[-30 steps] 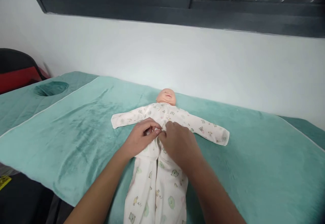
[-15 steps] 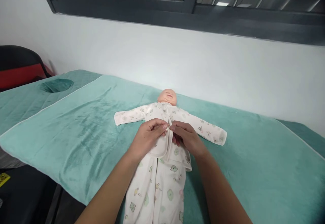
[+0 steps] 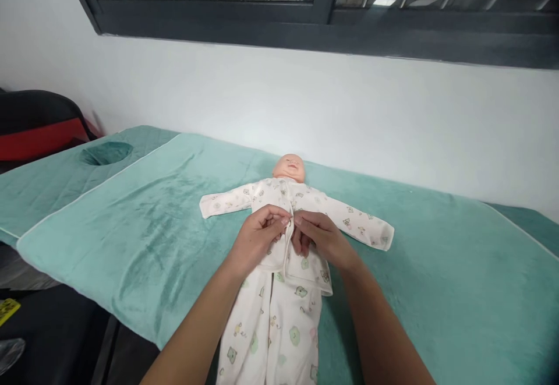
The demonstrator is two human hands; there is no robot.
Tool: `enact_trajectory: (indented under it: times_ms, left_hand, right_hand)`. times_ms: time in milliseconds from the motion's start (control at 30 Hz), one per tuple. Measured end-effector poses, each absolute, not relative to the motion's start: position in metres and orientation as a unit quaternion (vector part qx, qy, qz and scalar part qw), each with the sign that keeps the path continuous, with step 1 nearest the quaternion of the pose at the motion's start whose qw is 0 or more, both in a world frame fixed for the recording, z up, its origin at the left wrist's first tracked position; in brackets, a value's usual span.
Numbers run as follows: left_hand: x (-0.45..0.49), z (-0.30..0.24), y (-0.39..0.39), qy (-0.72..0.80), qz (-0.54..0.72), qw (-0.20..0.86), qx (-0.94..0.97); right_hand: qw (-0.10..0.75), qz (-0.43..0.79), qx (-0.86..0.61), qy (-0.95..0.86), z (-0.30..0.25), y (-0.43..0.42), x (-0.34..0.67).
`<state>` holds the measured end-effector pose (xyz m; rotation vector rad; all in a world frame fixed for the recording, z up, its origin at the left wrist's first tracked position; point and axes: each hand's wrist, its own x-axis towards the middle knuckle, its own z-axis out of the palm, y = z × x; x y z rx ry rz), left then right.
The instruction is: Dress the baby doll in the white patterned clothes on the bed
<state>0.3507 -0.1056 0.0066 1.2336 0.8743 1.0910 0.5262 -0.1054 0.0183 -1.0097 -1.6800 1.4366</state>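
A baby doll (image 3: 289,167) lies on its back, dressed in a white printed jacket (image 3: 358,222) with the sleeves spread to both sides. Matching printed trousers (image 3: 273,327) stretch below it toward me. At the middle of the chest, my left hand (image 3: 262,233) pinches the edge of the jacket's front opening. Facing it, my right hand (image 3: 321,236) pinches the opposite edge, its fingertips almost meeting the left ones. Whatever fastening lies between the fingertips is too small to make out. Below the hands the jacket's hem hangs slightly apart over the trousers.
A green velvety cover (image 3: 131,222) spreads over the bed under the doll. At the far left the bed has a round hole (image 3: 107,153). A white wall (image 3: 218,94) with a dark window frame (image 3: 209,24) stands behind. A black and red chair (image 3: 43,126) is at the left.
Both hands stay at the jacket's front with their fingertips slightly shifted, and the two edges are closer together. The camera view has moved a little.
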Motion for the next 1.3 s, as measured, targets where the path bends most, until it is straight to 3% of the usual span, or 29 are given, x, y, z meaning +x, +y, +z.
enact_trajectory:
  times_ms: [233,467,833,1300]
  left_hand:
    - [0.353,0.001,-0.106,0.364,0.479,0.605,0.522]
    - [0.351,-0.001,-0.108,0.376,0.48,0.584,0.536]
    - [0.361,-0.014,-0.114,0.443,0.555,0.472,0.523]
    - [0.354,-0.019,-0.108,0.361,0.595,0.586,0.414]
  right_hand:
    - [0.354,0.523,-0.415,-0.655,0.013,-0.105,0.524]
    - [0.414,0.283,-0.436,-0.747,0.016,-0.108,0.512]
    - [0.393,0.374,-0.433,-0.72,0.015,-0.104,0.518]
    - [0.398,0.395,-0.43,-0.708,0.017,-0.104,0.517]
